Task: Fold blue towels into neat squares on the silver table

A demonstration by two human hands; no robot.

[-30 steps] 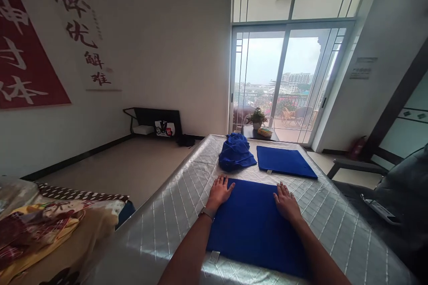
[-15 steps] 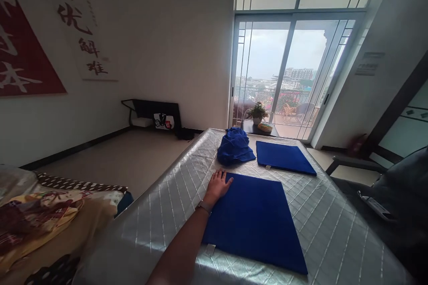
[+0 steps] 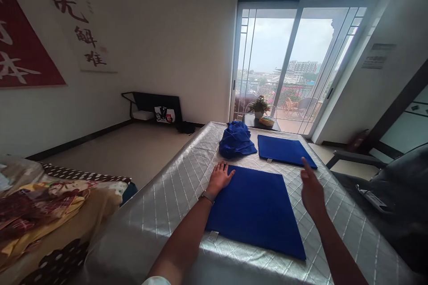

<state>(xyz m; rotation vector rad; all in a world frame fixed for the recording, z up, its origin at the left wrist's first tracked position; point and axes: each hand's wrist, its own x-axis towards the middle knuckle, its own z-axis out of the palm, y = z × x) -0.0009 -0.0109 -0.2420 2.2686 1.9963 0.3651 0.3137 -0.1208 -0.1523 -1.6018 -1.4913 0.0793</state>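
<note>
My left hand [image 3: 220, 177] lies flat on the far left corner of a blue cloth [image 3: 256, 209], its fingers spread. That cloth is spread as a flat, smooth rectangle, a small white tag showing at its near left corner. My right hand [image 3: 312, 191] hovers in the air to the right of the cloth, index finger stretched forward, with nothing visible in it. A second flat blue cloth [image 3: 284, 150], also tagged, lies farther off. Beside it on the left sits a crumpled heap of blue cloth [image 3: 236, 140].
A silvery quilted cover [image 3: 157, 213] spreads beneath the cloths. Patterned fabric [image 3: 43, 213] is piled at the left. A black armchair [image 3: 397, 187] stands at the right. Beyond the far edge, a small table [image 3: 249, 121] holds a potted plant [image 3: 260, 106] before the glass door.
My right hand has come into view from the lower right. My left hand stays on the same corner of the cloth. The view has tilted down slightly.
</note>
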